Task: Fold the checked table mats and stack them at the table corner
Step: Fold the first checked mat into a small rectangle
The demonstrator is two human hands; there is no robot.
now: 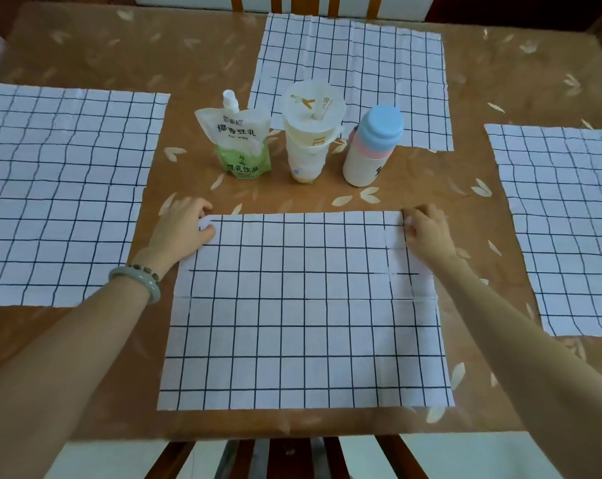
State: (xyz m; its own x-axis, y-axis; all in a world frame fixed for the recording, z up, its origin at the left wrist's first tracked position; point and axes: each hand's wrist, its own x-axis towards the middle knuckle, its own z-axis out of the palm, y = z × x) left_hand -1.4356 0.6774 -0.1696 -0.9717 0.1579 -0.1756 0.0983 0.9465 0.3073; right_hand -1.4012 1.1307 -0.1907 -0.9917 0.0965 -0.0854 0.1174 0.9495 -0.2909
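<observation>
Near checked mat (306, 312) lying flat at the front edge of the brown table (85, 53). Left hand (185, 224) pinching its far left corner, the corner curling up. Right hand (427, 233) pinching its far right corner, fingers curled. Just beyond it, soy-milk pouch (235, 140), sealed plastic cup (310, 133) and blue-capped bottle (372, 146) standing in a row. Left mat (61, 195), right mat (562, 229) and far mat (355, 74) lying unfolded around it.

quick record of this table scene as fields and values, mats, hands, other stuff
mats: four, all unfolded
near mat: gripped at its far corners
left hand: pinches far left corner
right hand: pinches far right corner
untouched: left mat, far mat, right mat
on table: pouch, cup, bottle, upright, mid-table
stack: none yet
</observation>
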